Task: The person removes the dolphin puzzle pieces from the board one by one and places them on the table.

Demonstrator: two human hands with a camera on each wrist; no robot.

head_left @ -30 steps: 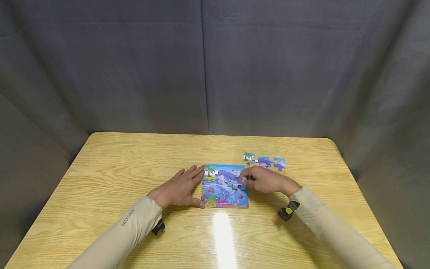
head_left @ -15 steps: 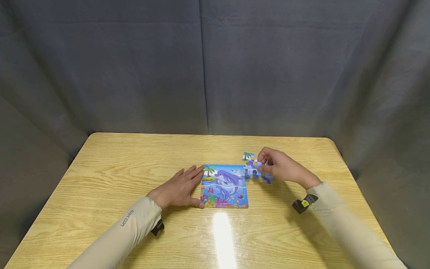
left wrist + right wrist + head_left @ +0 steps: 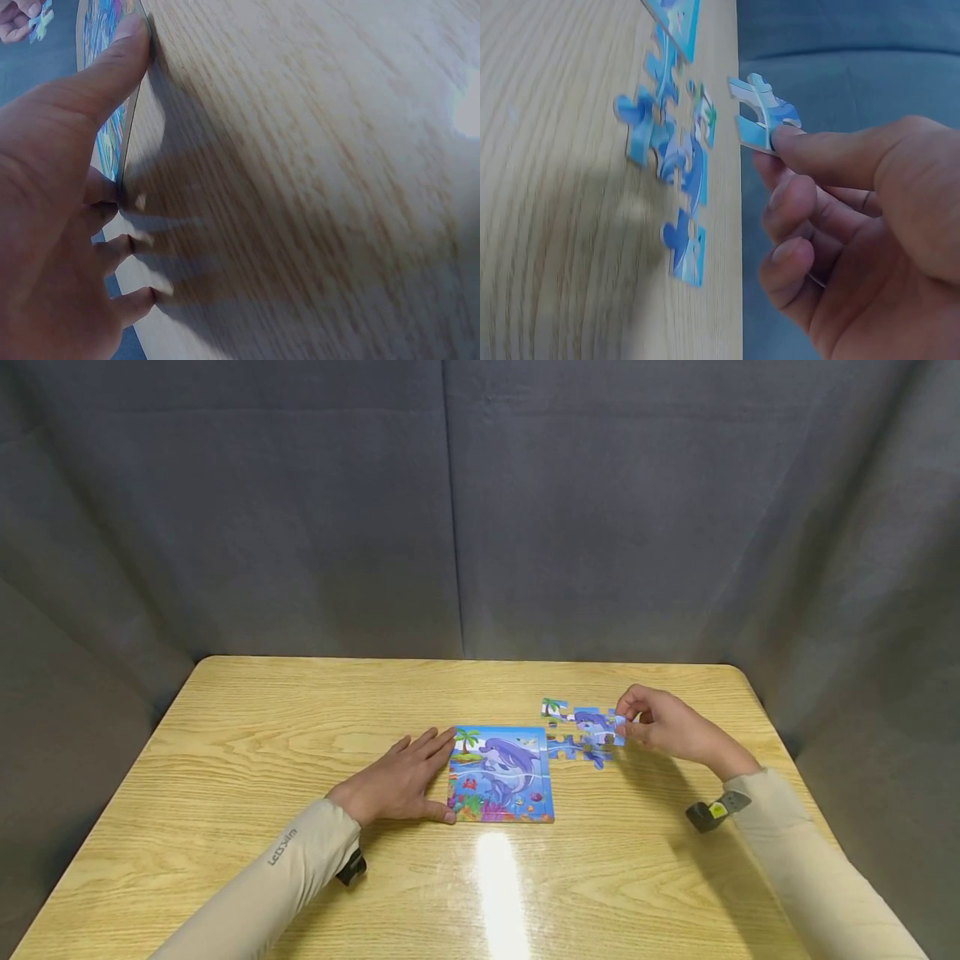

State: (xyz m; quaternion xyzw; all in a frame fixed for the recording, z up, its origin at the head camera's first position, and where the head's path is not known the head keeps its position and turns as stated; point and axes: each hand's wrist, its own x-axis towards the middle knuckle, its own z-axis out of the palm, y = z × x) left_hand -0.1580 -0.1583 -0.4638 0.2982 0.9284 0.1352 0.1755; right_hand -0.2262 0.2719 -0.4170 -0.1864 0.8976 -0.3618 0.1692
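A square dolphin puzzle board (image 3: 501, 777) lies flat near the middle of the table. My left hand (image 3: 401, 781) rests at its left side, fingers spread, with the thumb at the lower left corner and a fingertip at the upper left one. To the right of the board, my right hand (image 3: 671, 731) pinches a blue and white puzzle piece (image 3: 754, 131) between thumb and forefinger. In the right wrist view that piece is raised above the tabletop. Below it lie several loose puzzle pieces (image 3: 649, 139), some close together. Among them is a palm tree piece (image 3: 555, 707).
The wooden table (image 3: 300, 710) has rounded far corners, and a dark grey curtain (image 3: 337, 527) hangs behind it and on both sides. A bright light reflection shows on the wood in front of the board. Each wrist wears a small black camera (image 3: 707, 815).
My right hand has moved from the board's right part across the loose pieces to their right end, carrying the pinched puzzle piece. My left hand and the board have stayed put.
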